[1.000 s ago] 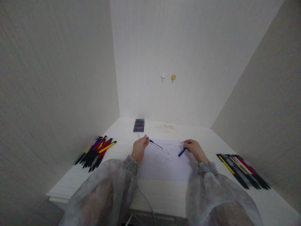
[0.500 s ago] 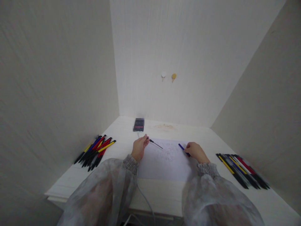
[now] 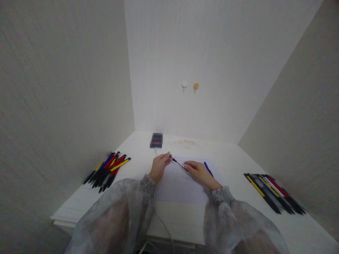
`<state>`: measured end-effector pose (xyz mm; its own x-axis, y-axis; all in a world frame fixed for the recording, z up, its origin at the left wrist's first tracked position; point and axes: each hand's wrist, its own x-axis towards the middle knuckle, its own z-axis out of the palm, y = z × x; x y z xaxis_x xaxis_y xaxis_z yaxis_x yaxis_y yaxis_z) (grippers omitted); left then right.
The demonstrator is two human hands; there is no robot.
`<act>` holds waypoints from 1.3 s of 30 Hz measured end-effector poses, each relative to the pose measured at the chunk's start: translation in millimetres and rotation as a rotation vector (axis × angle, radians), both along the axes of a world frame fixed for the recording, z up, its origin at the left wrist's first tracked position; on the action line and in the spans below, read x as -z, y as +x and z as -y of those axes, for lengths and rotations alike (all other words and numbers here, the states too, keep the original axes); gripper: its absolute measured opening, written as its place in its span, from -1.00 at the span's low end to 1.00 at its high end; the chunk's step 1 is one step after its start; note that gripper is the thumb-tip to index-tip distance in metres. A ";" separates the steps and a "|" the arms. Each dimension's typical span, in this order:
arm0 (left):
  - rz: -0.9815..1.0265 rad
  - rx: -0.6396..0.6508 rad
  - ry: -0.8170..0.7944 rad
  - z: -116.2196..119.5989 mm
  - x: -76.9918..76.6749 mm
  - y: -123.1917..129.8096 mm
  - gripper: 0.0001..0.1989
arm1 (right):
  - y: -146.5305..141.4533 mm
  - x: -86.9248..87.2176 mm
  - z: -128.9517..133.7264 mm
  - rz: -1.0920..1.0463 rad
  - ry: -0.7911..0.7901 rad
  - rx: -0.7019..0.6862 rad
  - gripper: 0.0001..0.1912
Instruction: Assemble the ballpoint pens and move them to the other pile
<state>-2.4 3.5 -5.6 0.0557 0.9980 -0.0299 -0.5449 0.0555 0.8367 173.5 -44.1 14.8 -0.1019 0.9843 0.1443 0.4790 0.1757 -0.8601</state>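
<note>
"White paper (image 3: 172,188) underlies the work, presumably as a mat. Right hand (image 3: 199,172)?"

"Fingertips close together at the black pen core's (image 3: 174,159) thin end, perhaps to steady it; clamped or not, I cannot tell."

"Left hand (image 3: 159,166)?"

"Fingertips pinched on the thicker end, above the paper."

"Blue pen barrel (image 3: 208,168)?"

"Just past the right hand, likely for reach."

White table (image 3: 180,220) beneath a paper sheet (image 3: 172,192), jumbled pens (image 3: 108,171), a row of pens (image 3: 274,192) and a dark device (image 3: 156,140)
</note>
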 end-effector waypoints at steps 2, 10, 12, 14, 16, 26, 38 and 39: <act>-0.004 0.017 0.012 0.4 0.1 0.4 -0.80 | -4.2 8.7 -1.3 0.050 0.001 -0.037 -0.69; 0.007 -0.017 0.007 -3.5 2.0 -2.4 -0.89 | -0.7 16.8 -3.1 0.230 0.054 -0.110 -0.68; -0.042 -0.029 -0.009 -5.0 2.2 -3.8 -0.88 | -3.5 15.3 -0.4 0.306 0.101 -0.118 -0.68; -0.146 -0.022 -0.034 -6.3 1.3 -6.1 -0.84 | -6.4 14.5 2.6 0.402 0.122 -0.123 -0.75; -0.314 -0.015 -0.037 -6.9 0.2 -9.2 -0.76 | -8.7 13.8 5.6 0.506 0.125 -0.130 -0.83; -0.959 -0.024 0.288 0.2 6.0 -18.3 -0.62 | -22.7 4.0 18.8 0.825 0.122 0.004 -0.91; -1.126 0.218 0.451 12.7 -11.1 -3.8 -0.65 | -35.9 -6.7 22.9 0.870 0.036 0.131 -0.83; -1.074 0.270 0.402 14.0 -10.9 -1.8 -0.62 | -35.6 -6.7 21.9 0.780 0.037 0.123 -0.84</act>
<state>-4.2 -10.6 5.3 0.4046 0.9061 0.1236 0.4393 -0.3111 0.8428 137.8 -65.9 21.4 -0.0779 0.9910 0.1086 0.9593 0.1042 -0.2624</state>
